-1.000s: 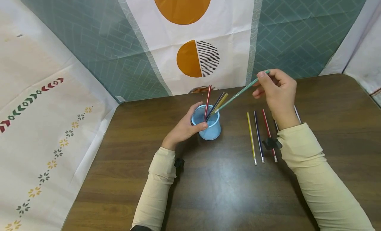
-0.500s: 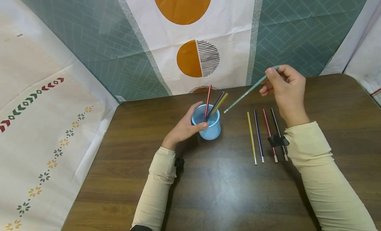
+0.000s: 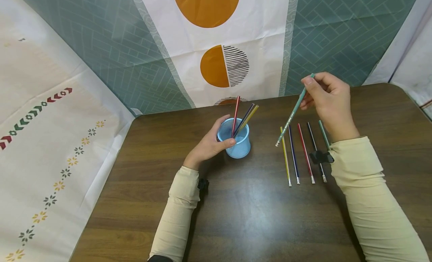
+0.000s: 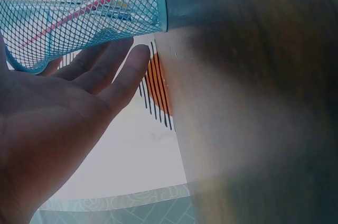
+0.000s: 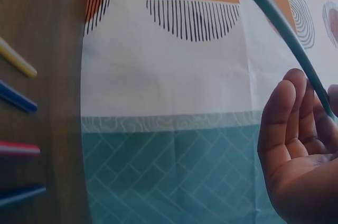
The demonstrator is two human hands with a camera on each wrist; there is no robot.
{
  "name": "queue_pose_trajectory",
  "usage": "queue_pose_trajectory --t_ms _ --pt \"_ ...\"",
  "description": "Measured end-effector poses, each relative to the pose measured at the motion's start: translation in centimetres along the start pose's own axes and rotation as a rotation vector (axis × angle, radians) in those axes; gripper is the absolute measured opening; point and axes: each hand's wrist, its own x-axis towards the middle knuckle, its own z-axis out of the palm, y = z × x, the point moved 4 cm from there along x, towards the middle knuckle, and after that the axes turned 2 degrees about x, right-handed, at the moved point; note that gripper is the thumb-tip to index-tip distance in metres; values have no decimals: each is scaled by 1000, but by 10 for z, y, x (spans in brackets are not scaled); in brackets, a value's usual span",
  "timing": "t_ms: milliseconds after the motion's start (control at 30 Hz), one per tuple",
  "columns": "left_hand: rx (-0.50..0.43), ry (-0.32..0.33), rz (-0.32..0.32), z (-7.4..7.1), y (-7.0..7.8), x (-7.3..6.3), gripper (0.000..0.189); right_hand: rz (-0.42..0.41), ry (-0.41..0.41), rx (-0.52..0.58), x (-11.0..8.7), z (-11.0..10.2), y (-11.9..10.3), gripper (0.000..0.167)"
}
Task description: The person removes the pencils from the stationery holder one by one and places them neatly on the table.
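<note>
My left hand point(image 3: 210, 142) holds a light blue mesh pencil cup point(image 3: 239, 151), thumb at the near rim and fingers around the far side. A red pencil point(image 3: 236, 113), a dark pencil point(image 3: 245, 116) and a yellow pencil point(image 3: 251, 116) lean inside it. In the left wrist view, the mesh cup point(image 4: 105, 7) shows pencils through its wall. Up to the right, my right hand point(image 3: 332, 102) pinches a green pencil point(image 3: 294, 112) by its upper end between thumb and fingers. Its eraser end points down, overlapping the top of the pencil row. The right wrist view shows the green pencil point(image 5: 288, 36) slanting from the thumb.
Right of the cup, several pencils lie in a row: yellow point(image 3: 285, 157), blue point(image 3: 293, 155), red point(image 3: 306, 155), black point(image 3: 314, 140) and green point(image 3: 324, 133), the last partly hidden by my sleeve. A patterned cloth point(image 3: 266, 74) hangs behind the brown table point(image 3: 162, 127).
The green pencil in my right hand has moved right, away from the cup's rim, and its eraser end has swung down toward the row. My left hand and the cup stay put.
</note>
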Motion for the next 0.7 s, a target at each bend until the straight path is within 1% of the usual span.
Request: queue_pose_trajectory --t_ms 167,300,500,700 --pt "6 3 -8 0 0 -1 112 14 13 -57 1 -9 -5 9" --pt "17 4 -15 0 -1 0 112 21 7 -88 3 -18 -10 8" --pt "15 -2 -4 0 -1 -1 108 26 -18 -62 4 -33 -15 15" --pt "11 -2 0 -1 -1 -1 105 0 -39 20 5 -40 -19 22"
